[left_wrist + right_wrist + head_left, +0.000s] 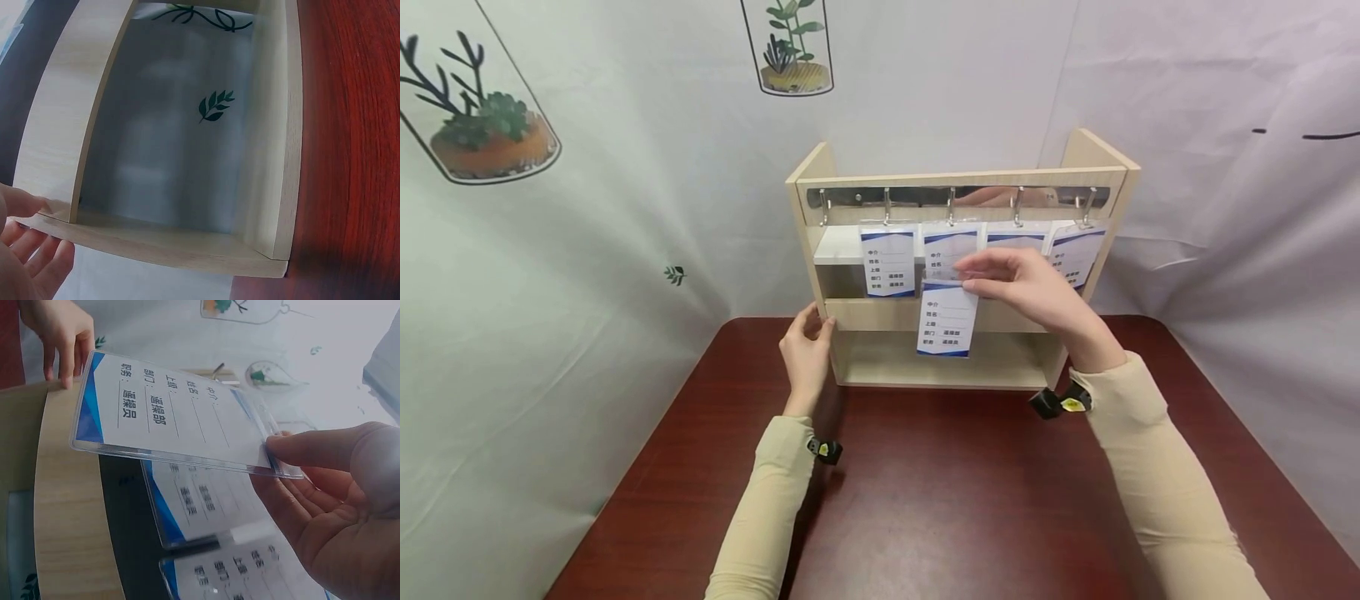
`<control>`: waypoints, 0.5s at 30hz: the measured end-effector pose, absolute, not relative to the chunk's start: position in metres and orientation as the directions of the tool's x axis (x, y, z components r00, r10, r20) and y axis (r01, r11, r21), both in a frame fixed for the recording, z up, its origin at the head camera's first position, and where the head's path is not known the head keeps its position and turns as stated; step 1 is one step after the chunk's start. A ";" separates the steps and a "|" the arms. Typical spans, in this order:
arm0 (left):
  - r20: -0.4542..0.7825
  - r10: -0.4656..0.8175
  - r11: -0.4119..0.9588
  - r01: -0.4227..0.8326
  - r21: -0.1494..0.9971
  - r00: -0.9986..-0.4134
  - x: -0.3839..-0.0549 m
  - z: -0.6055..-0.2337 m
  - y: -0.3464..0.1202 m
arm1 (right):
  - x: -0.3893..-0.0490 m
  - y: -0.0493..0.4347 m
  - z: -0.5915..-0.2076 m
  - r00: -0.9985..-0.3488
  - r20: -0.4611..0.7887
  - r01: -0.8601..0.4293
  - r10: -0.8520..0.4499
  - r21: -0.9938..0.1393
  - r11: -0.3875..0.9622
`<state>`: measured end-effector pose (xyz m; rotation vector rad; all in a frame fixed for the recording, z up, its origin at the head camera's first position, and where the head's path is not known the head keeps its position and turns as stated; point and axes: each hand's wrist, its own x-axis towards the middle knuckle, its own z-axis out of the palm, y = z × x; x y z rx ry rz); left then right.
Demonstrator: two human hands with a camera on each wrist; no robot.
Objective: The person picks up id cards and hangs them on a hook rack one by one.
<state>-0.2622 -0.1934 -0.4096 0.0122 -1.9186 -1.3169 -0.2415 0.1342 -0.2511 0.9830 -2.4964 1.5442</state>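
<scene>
My right hand (1026, 283) pinches a clear-sleeved name badge (947, 321) by its top edge, between thumb and fingers. Its white card has blue corners and black printed lines; in the right wrist view the badge (169, 415) lies slanted across the hanging ones. Behind it stands a pale wooden shelf (887, 314) with a metal hook strip (842, 197). Several like badges hang from the hooks, among them the leftmost badge (889, 262). With my left hand (807, 354) I grip the shelf's left side, thumb on the front board (56, 144) and fingers along the outer side panel.
The shelf stands on a dark red table (925, 483), its lower compartment (940, 358) facing me. White cloth (625, 233) printed with plants in glass jars hangs behind and at both sides. The shelf's side panels (1101, 150) rise above the hook strip.
</scene>
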 end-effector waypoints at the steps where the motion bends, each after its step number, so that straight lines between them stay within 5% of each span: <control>1: 0.595 -0.419 0.461 0.404 0.790 -0.686 -0.262 -0.409 -0.194 | -0.242 0.132 -0.250 -0.795 0.355 -0.535 -0.492 -0.792 0.294; 15: 0.600 -0.419 0.467 0.405 0.786 -0.681 -0.262 -0.410 -0.194 | -0.241 0.101 -0.236 -0.785 0.377 -0.546 -0.491 -0.795 0.264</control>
